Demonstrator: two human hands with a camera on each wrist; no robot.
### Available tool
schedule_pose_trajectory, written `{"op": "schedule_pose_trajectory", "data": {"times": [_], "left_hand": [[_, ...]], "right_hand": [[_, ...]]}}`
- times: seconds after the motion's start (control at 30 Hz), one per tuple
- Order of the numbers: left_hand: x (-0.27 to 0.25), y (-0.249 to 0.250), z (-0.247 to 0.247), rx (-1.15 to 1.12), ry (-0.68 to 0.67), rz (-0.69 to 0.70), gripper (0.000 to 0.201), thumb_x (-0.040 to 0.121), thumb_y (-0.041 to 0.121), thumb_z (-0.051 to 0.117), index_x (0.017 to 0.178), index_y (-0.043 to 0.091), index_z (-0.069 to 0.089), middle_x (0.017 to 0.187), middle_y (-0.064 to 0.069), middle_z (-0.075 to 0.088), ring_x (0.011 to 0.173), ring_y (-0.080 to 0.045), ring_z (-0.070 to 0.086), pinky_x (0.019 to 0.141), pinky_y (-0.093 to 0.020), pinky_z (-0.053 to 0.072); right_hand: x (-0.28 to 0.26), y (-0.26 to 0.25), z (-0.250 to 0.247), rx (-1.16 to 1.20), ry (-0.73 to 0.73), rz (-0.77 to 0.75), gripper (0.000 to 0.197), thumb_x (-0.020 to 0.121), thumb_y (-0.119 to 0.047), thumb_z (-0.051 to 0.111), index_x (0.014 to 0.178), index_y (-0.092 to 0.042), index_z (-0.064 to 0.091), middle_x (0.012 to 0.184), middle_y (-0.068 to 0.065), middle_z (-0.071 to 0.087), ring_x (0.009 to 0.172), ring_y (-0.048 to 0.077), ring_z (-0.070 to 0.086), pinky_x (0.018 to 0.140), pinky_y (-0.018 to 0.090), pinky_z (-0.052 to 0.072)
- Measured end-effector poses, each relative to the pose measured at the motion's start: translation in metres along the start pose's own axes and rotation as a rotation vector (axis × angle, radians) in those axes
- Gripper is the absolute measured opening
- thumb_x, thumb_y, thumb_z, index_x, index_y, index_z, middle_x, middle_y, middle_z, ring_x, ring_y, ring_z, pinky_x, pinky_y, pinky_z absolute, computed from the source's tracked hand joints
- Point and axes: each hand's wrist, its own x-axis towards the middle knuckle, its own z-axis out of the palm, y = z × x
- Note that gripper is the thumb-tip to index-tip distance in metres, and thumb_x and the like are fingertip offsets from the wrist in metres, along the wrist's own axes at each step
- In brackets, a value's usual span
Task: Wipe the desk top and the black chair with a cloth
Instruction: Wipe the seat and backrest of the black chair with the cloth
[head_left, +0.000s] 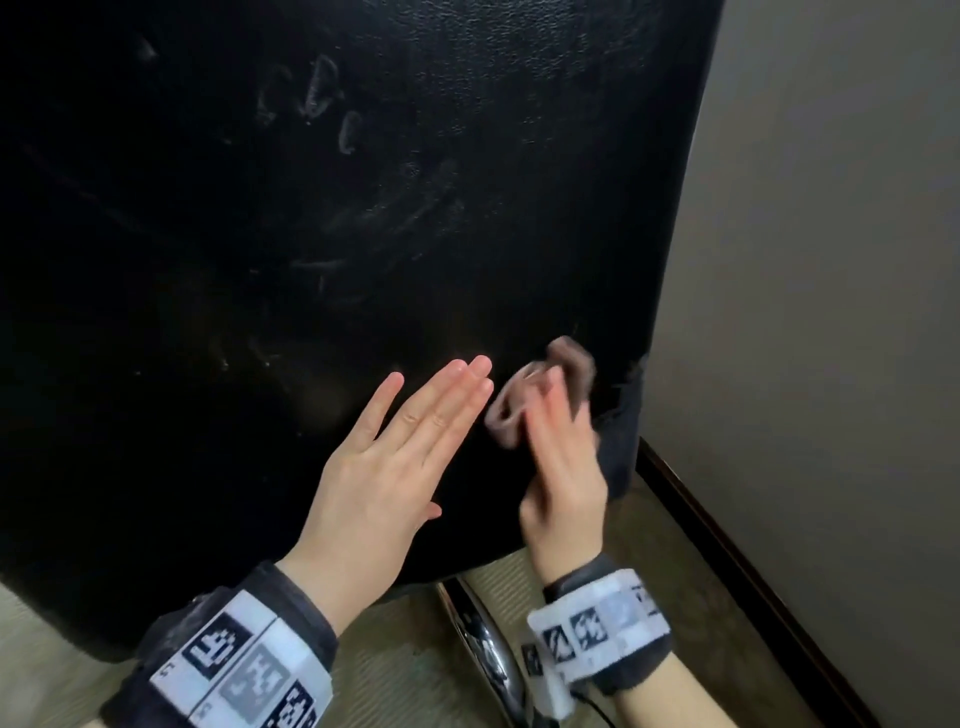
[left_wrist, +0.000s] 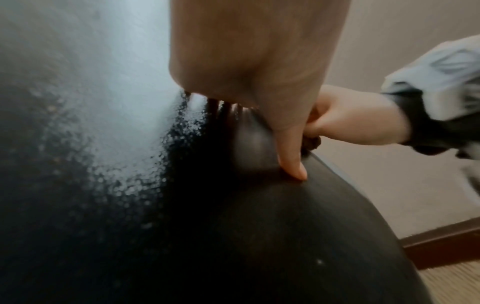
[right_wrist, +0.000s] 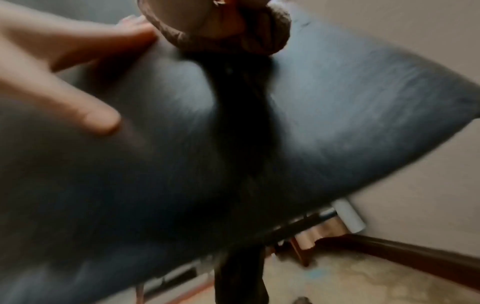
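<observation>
The black chair fills most of the head view, its leathery back streaked with pale smears. My left hand lies flat on it with straight fingers, low and right of centre. Just to its right, my right hand presses a bunched brown cloth against the chair near its right edge; this hand is motion-blurred. In the left wrist view my left hand touches the chair with its thumb, the right hand beyond it. The right wrist view shows the cloth on the chair.
A beige wall stands right of the chair, with a dark baseboard along the floor. A chrome chair leg shows under the chair. The floor is pale carpet. A white tube leans by the wall.
</observation>
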Motion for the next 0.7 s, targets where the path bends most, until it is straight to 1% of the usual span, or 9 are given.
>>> {"op": "schedule_pose_trajectory", "data": {"times": [0.1,0.13,0.2,0.27,0.3,0.37,0.47,0.57,0.7], "left_hand": [[-0.001,0.0,-0.002,-0.016,0.002,-0.003,0.118,0.062,0.046,0.08,0.151,0.008,0.012,0.16,-0.007,0.0,0.147,-0.02,0.002,0.119,-0.042,-0.002],[-0.002,0.0,-0.002,-0.018,-0.001,-0.005,0.118,0.062,0.046,0.08,0.151,0.008,0.012,0.16,-0.007,0.001,0.147,-0.02,0.002,0.119,-0.042,-0.002],[-0.001,0.0,-0.002,-0.022,-0.009,-0.007,0.118,0.062,0.045,0.081,0.151,0.009,0.012,0.16,-0.006,0.002,0.147,-0.02,0.003,0.119,-0.042,-0.002],[-0.001,0.0,-0.002,-0.027,-0.013,-0.008,0.119,0.061,0.045,0.081,0.151,0.009,0.012,0.16,-0.006,0.002,0.147,-0.02,0.003,0.119,-0.042,-0.002],[-0.001,0.001,-0.002,-0.02,-0.015,-0.01,0.119,0.061,0.045,0.081,0.151,0.009,0.011,0.16,-0.007,0.001,0.147,-0.02,0.002,0.119,-0.042,-0.003],[0.0,0.002,-0.002,-0.017,-0.012,-0.013,0.12,0.061,0.045,0.081,0.151,0.008,0.011,0.16,-0.007,0.0,0.147,-0.02,0.001,0.119,-0.042,-0.004],[0.0,0.002,-0.002,-0.042,0.0,-0.014,0.12,0.06,0.043,0.083,0.151,0.008,0.013,0.159,-0.007,0.002,0.147,-0.021,0.003,0.119,-0.042,-0.001],[0.001,0.002,-0.003,-0.041,0.0,-0.012,0.119,0.059,0.043,0.083,0.15,0.008,0.016,0.159,-0.007,0.004,0.147,-0.02,0.004,0.119,-0.042,-0.001],[0.002,0.002,-0.002,-0.04,-0.015,-0.021,0.12,0.058,0.044,0.083,0.15,0.008,0.015,0.159,-0.007,0.004,0.147,-0.02,0.003,0.119,-0.042,-0.001]], "right_hand": [[-0.003,0.01,-0.005,-0.002,-0.088,-0.174,0.041,0.096,-0.001,0.042,0.137,-0.004,0.039,0.148,0.005,0.032,0.139,0.034,0.029,0.113,0.05,0.025],[0.008,0.016,-0.01,-0.013,-0.034,-0.126,0.047,0.09,0.009,0.042,0.136,-0.002,0.041,0.147,0.008,0.034,0.139,0.032,0.03,0.115,0.048,0.022],[0.038,0.031,-0.021,-0.015,0.156,0.139,0.068,0.072,0.021,0.036,0.137,0.001,0.041,0.146,0.01,0.034,0.141,0.02,0.027,0.117,0.044,0.02],[0.055,0.034,-0.026,0.027,0.309,0.399,0.071,0.07,0.015,0.033,0.139,-0.001,0.041,0.145,0.008,0.038,0.139,0.017,0.03,0.114,0.041,0.025],[0.052,0.028,-0.025,0.039,0.31,0.406,0.069,0.073,0.011,0.033,0.14,-0.003,0.04,0.144,0.007,0.039,0.139,0.02,0.032,0.113,0.039,0.026],[0.022,0.008,-0.013,0.03,0.151,0.257,0.068,0.078,0.004,0.033,0.144,-0.011,0.032,0.149,0.005,0.031,0.142,0.021,0.025,0.116,0.036,0.024],[-0.023,-0.007,0.001,-0.016,-0.079,0.047,0.061,0.087,-0.001,0.044,0.144,-0.014,0.029,0.156,-0.001,0.02,0.144,0.027,0.02,0.115,0.048,0.022],[0.013,0.0,-0.008,0.022,-0.032,0.023,0.071,0.076,0.019,0.046,0.141,-0.006,0.035,0.151,0.011,0.03,0.141,0.035,0.024,0.116,0.053,0.016],[0.084,0.001,-0.026,0.001,0.161,0.065,0.073,0.068,0.023,0.034,0.139,0.003,0.035,0.149,0.016,0.028,0.14,0.036,0.024,0.118,0.047,0.011]]}}
